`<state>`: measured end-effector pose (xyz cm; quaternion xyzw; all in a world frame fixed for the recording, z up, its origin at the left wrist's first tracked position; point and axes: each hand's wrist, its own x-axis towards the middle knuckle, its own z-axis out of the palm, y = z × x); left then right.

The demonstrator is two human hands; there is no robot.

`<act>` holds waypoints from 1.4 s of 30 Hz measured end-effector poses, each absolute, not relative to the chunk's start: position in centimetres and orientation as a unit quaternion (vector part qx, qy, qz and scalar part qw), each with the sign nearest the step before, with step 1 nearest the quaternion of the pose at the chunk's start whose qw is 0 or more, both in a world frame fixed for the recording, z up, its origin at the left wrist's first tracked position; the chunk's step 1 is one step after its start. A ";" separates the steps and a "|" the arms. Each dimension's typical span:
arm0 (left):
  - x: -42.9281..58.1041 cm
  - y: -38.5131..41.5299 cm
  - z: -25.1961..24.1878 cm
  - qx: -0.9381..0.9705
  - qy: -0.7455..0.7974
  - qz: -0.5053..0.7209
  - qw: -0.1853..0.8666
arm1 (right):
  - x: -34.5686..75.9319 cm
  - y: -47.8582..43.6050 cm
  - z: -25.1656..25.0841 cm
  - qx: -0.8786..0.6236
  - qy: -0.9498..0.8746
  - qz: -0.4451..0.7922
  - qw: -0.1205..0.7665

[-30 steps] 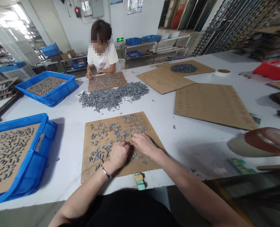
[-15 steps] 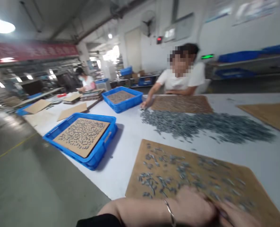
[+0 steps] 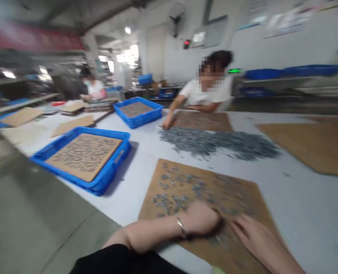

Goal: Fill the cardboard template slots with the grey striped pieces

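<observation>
A brown board (image 3: 243, 198) lies on the white table (image 3: 146, 152) in front of me, strewn with several small grey pieces (image 3: 169, 199). My left hand (image 3: 201, 220), with a bracelet at the wrist, rests on the board with fingers curled in. My right hand (image 3: 250, 232) lies flat on the board just to its right, fingers stretched toward the left hand. The whole view is smeared by motion, so anything under the fingers is hidden.
A heap of grey pieces (image 3: 217, 140) lies beyond the board. A person in a white shirt (image 3: 200, 95) works at another board (image 3: 203, 120). Two blue crates (image 3: 100, 179) (image 3: 137, 118) hold filled boards at the left. Another board (image 3: 314, 144) lies at the right.
The view has swung from looking down at the board to looking left across the room. Both hands have stayed together on the board.
</observation>
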<state>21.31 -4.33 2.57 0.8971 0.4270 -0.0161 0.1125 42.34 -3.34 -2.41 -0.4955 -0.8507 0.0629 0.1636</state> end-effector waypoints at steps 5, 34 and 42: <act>18.1 -3.8 3.7 0.873 0.462 0.081 0.134 | 42.6 -3.6 2.3 -0.580 -0.807 0.092 0.063; 19.9 -3.9 2.3 0.879 0.460 0.039 0.118 | 40.3 -5.1 4.0 -0.544 -0.835 0.085 0.003; 19.2 -3.6 1.7 0.881 0.450 0.087 0.115 | 39.0 -2.3 3.7 -0.569 -0.815 0.109 0.015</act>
